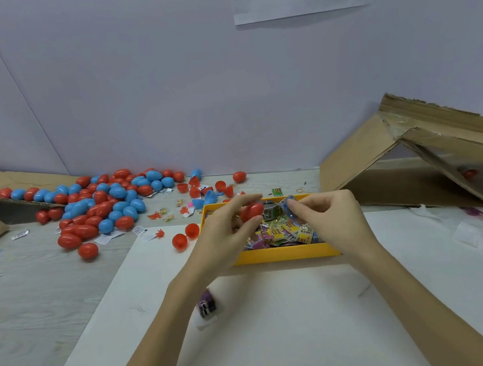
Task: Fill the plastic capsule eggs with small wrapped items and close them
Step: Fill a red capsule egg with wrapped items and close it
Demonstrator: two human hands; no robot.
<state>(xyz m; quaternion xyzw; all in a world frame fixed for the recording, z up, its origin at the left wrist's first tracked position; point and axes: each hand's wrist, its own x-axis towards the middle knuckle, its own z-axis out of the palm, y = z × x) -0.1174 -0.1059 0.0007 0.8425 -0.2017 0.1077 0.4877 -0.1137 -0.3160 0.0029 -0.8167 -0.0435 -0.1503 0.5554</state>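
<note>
The left hand (229,234) holds a red plastic egg piece (252,211) with its fingers curled round it, right over the yellow plastic tray (285,253). The right hand (330,216) pinches a small blue wrapped item (288,205) between thumb and fingertips, just at 3 o'clock from the red piece. The two things are near each other but do not touch yet.

The tray is full of little bright wrapped packets (285,234) (yellow, pink and green ones). It sits at the 12 o'clock edge of the white paper sheet (272,335).

This looks like the filling step: the blue item is about to go into the red piece. I cannot tell if the red piece is a half or a whole shut egg, because fingers hide part of it.

Next, the right hand needs to push the item inside, and then a matching half must be pressed on until it shuts.

Two more red egg halves (185,236) lie at 9 o'clock from the tray. A big pile of red and blue plastic eggs (102,203) lies far off at 10 o'clock.
</note>
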